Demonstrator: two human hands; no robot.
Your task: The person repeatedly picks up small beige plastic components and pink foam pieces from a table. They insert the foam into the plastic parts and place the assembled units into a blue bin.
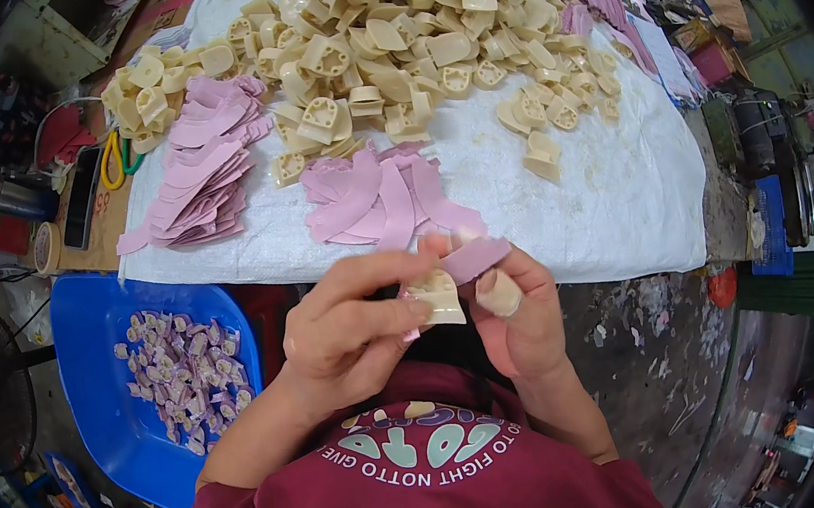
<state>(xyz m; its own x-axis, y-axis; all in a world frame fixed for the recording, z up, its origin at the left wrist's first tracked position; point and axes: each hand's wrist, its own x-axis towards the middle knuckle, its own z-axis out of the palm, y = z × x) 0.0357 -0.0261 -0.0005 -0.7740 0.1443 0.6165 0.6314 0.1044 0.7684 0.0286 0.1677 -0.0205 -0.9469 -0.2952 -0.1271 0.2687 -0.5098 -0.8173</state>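
Close to my body, the fingers of my left hand [349, 316] are closed on a cream plastic shoe heel [441, 302]. A bit of pink shows at the heel's lower left. My right hand [526, 326] pinches a pink strip of thin, leather-like material [476, 259], which runs along the upper right of the heel. A pale cover wraps the tip of my right thumb. Just beyond my hands lies a loose pile of pink strips [385, 191] on the white sheet [611, 196]. To its left is a taller, overlapping stack of pink strips [202, 172].
A large heap of cream heels [382, 36] covers the far middle of the table. At lower left, a blue tub [91, 390] holds many pink-wrapped heels [185, 375]. Yellow-handled scissors [111, 162], a phone [81, 199] and a tape roll [47, 247] lie at the left edge.
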